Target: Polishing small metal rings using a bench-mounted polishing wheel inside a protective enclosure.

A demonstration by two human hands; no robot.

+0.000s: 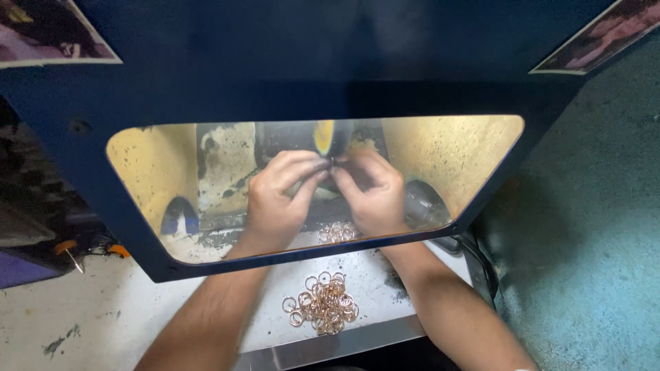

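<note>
Both grips, left hand [275, 199] and right hand [375, 196], pinch one small ring [332, 163] against the buffing wheel [323, 141] behind the shield window [447, 158]. Loose rings [322, 304] lie near the worktop [103, 323] front edge.

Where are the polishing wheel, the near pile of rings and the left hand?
Polishing wheel [324, 137], head view, on its yellow rim above the fingertips.
Near pile of rings [323, 302], head view, middle of the heap on the bench.
Left hand [278, 199], head view, back of the hand.
</note>
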